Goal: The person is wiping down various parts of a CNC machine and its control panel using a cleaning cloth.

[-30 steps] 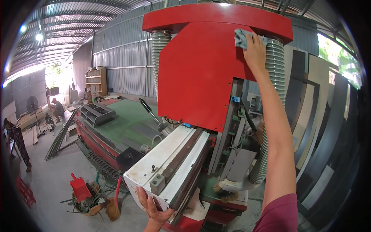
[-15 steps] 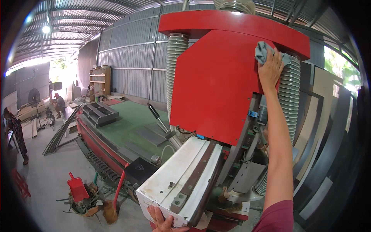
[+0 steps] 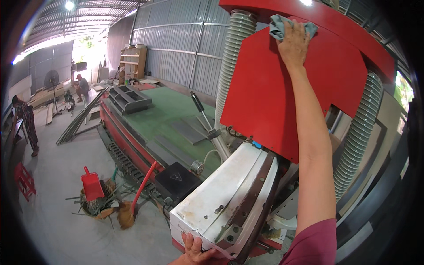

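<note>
My right hand (image 3: 293,46) reaches up and presses a grey-blue cloth (image 3: 278,27) against the upper part of a large red machine panel (image 3: 265,84), just beneath the curved red top cover. Its fingers lie over the cloth, which bunches out on both sides. Low in the view, my left hand (image 3: 194,251) rests against the front end of the white machine beam (image 3: 212,194), fingers spread on its edge and holding nothing. A brown toothed rail (image 3: 249,201) runs along the beam. Ribbed clear hoses (image 3: 236,53) hang on either side of the panel.
A green machine bed (image 3: 170,110) with dark grey pieces extends behind the beam. On the floor at left are a red dustpan (image 3: 92,186) over a debris-filled basket, a broom (image 3: 126,215) and a red stool (image 3: 25,181). Two people are farther back. Boards lean at right.
My right hand and the cloth have moved from the panel's right edge leftward along its upper part. The view has shifted to the right; my left hand stays on the beam's end.
</note>
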The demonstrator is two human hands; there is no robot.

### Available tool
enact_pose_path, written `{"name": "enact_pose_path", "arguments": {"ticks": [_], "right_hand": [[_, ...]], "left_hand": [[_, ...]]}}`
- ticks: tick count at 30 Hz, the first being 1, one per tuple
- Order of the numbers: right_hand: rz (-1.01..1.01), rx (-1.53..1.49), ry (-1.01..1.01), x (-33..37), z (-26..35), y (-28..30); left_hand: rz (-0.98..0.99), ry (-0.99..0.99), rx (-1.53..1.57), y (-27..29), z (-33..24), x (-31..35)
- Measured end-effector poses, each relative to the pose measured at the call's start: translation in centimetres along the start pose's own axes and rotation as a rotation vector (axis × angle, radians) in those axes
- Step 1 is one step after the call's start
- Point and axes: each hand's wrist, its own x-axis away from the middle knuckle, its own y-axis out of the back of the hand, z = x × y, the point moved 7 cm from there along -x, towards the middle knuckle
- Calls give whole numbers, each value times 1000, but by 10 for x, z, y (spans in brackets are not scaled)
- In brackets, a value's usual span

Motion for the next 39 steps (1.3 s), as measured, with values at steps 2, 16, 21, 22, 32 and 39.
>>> {"name": "enact_pose_path", "arguments": {"ticks": [2,16,21,22,32,39], "right_hand": [[23,-53,32,20,34,-4],[518,-570,678,197,147,39],[326,-454,570,96,80,42],[338,-377,462,75,56,32],[-43,113,41,10,-38,33],[471,-203,380,169,67,60]], "left_hand": [[-58,51,45,6,0,4],[-17,36,89,5,2,-15],[-22,30,64,8,0,-10],[-22,42,80,10,-1,-10],[-17,62,108,7,0,-16],[2,31,102,4,0,-16]]}}
